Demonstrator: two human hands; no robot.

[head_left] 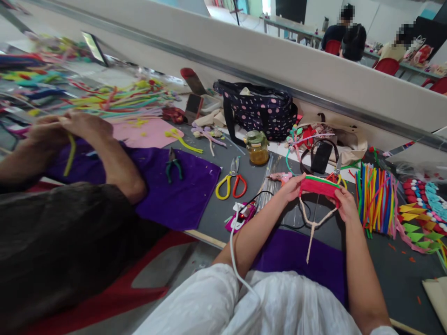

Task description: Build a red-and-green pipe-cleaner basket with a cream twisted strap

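Observation:
Both my hands hold up a red strip-shaped piece [318, 186] with a green line along its upper edge. My left hand [293, 187] grips its left end, and my right hand [346, 203] pinches the right end. From the piece hangs a cream cord [313, 225] that meets in a Y, its tail dangling over a purple cloth [303, 253]. Just left of my left hand lies a pink glue gun [281, 177], partly hidden. Behind the red piece, scissors with yellow handles [338, 170] show in part.
Scissors with yellow and red handles [232, 180], a jar [257, 148], a dark patterned bag [260, 111] and a pink power strip [240, 217] lie around. Colorful stems [377, 197] are at right. A co-worker's hands [66, 128] work at left, near green pliers [173, 166].

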